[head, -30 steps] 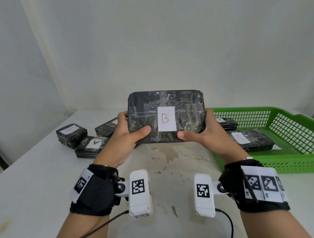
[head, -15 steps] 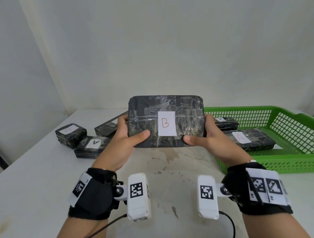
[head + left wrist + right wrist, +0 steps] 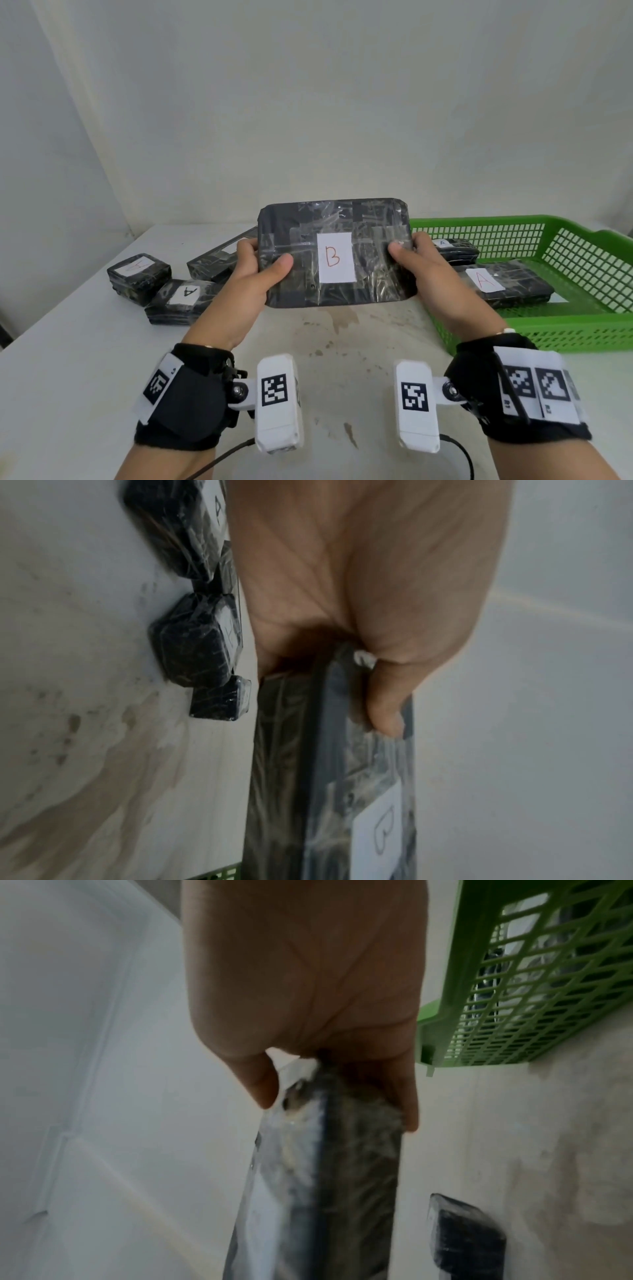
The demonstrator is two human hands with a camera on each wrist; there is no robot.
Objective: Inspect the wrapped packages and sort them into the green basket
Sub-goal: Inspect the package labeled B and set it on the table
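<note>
bare table (image 3: 342, 342) below, green basket (image 3: 565, 329) wall right, small packages (image 3: 178, 291) cluttering left

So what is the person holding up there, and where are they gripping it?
The black wrapped package labelled B, by its two short ends: left hand, right hand.

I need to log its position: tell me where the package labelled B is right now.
In the head view the package labelled B is held up at centre, above the table, gripped by the left hand and right hand, just left of the green basket.
</note>
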